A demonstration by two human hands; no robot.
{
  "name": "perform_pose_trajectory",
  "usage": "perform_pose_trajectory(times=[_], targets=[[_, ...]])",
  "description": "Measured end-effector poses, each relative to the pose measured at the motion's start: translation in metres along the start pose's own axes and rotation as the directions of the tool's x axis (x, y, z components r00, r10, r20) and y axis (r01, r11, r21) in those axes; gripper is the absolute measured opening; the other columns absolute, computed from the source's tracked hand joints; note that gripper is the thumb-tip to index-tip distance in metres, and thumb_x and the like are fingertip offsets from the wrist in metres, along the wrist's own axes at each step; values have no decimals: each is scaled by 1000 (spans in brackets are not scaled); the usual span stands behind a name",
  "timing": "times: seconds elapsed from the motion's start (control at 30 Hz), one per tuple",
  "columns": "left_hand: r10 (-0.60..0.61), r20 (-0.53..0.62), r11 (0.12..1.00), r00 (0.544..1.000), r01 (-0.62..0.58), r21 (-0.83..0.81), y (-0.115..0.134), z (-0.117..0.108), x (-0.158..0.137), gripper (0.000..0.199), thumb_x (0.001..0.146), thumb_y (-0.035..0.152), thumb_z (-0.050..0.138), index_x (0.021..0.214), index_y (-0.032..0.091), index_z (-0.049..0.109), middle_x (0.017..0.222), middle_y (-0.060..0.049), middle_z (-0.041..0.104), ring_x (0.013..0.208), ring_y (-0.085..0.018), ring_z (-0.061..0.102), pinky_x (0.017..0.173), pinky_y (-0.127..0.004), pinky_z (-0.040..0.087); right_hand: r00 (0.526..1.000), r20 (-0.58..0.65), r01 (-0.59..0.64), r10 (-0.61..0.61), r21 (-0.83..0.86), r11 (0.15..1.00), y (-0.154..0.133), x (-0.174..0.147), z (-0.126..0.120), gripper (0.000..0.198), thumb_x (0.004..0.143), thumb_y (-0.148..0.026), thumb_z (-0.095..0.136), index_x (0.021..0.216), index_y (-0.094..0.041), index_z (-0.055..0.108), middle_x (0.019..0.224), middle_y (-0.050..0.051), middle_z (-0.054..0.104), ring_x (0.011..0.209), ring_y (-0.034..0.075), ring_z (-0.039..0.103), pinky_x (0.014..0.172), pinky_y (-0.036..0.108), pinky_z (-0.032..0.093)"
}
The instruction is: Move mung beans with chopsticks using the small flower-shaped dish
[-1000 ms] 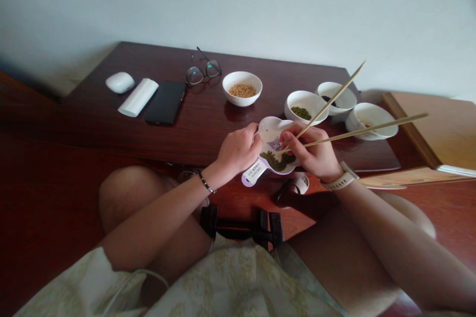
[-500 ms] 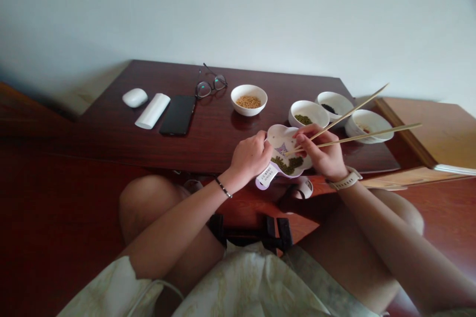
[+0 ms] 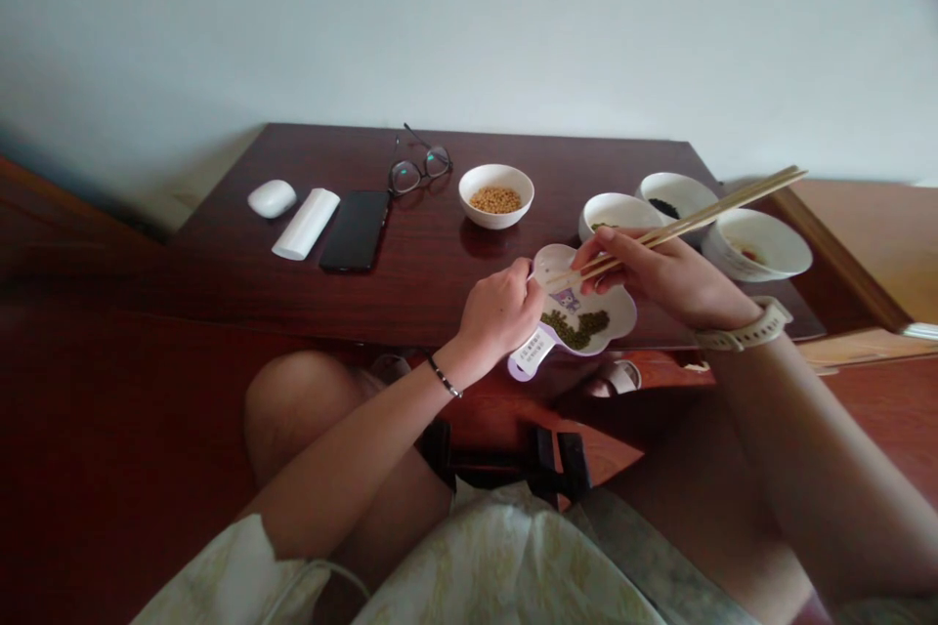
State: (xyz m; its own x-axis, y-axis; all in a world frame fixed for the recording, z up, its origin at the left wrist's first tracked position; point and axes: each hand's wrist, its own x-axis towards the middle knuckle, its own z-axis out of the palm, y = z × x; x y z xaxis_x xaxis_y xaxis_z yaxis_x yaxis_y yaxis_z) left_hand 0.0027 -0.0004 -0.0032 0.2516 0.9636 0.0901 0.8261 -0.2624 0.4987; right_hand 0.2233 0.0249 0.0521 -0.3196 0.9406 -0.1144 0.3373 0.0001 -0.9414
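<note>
My left hand [image 3: 504, 311] is closed on the near left edge of a white, purple-edged scalloped dish [image 3: 621, 311] with a cartoon figure printed inside. A label is stuck on its short handle [image 3: 522, 369]. Green beans [image 3: 582, 330] lie in the near part of the dish. My right hand [image 3: 660, 273] grips a pair of long wooden chopsticks [image 3: 722, 205], held close together, with their tips over the upper left part of the dish. Whether the tips pinch anything is too small to tell. Just behind my right hand stands a white bowl [image 3: 612, 208] with some green beans, partly hidden.
A bowl of yellow beans [image 3: 496, 200] stands mid-table. At the right are a bowl of black beans [image 3: 670, 195] and a bowl with a few reddish bits [image 3: 762, 249]. Glasses [image 3: 419, 171], a black phone [image 3: 356, 230], a white case [image 3: 306, 225] and a rounded white object [image 3: 271, 199] lie left.
The chopsticks have come together from a wide spread. My right hand has turned and shifted, and the tips have moved from near the beans to the dish's upper left.
</note>
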Motion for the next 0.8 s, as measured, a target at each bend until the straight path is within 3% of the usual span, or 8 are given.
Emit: perform_pose_trajectory(times=[0.1, 0.2, 0.4, 0.63, 0.8], targets=[[-1, 2, 1000, 1000, 1, -7, 0, -1, -1, 30, 108, 30, 35, 108, 18, 63, 98, -9, 79, 87, -22, 76, 70, -33, 43, 996, -20, 84, -86, -73, 994, 2, 1, 2, 52, 104, -66, 58, 87, -19, 73, 71, 2, 63, 61, 11, 57, 54, 23, 46], [13, -4, 999, 1000, -14, -29, 0, -2, -2, 31, 109, 30, 34, 108, 18, 62, 97, -8, 79, 85, -21, 75, 69, -32, 43, 990, -13, 140, -141, -49, 989, 8, -2, 4, 50, 104, -64, 59, 82, -20, 65, 65, 0, 58, 57, 10, 52, 52, 23, 42], [4, 16, 997, 1000, -3, -74, 0, -4, -2, 29, 108, 29, 36, 110, 18, 63, 100, -7, 79, 86, -19, 74, 72, -31, 45, 993, 109, 44, -46, 20, 999, 13, -12, -1, 43, 100, -61, 69, 89, -20, 70, 78, 3, 69, 64, 13, 63, 57, 23, 52], [-18, 21, 995, 1000, 20, -95, 1, -7, -2, 31, 109, 30, 36, 109, 18, 64, 97, -7, 78, 83, -19, 73, 69, -31, 43, 970, 236, 59, -56, -7, 998, 14, -16, 1, 39, 105, -56, 64, 95, -19, 69, 82, 3, 68, 67, 11, 66, 59, 20, 56], [-18, 16, 995, 1000, 20, -98, 2, -9, -2, 30, 107, 28, 37, 112, 18, 65, 97, -7, 78, 83, -19, 72, 69, -31, 43, 966, 241, 97, -89, -25, 995, 13, -18, 12, 43, 110, -55, 53, 91, -18, 63, 77, 2, 65, 65, 11, 67, 56, 19, 55]])
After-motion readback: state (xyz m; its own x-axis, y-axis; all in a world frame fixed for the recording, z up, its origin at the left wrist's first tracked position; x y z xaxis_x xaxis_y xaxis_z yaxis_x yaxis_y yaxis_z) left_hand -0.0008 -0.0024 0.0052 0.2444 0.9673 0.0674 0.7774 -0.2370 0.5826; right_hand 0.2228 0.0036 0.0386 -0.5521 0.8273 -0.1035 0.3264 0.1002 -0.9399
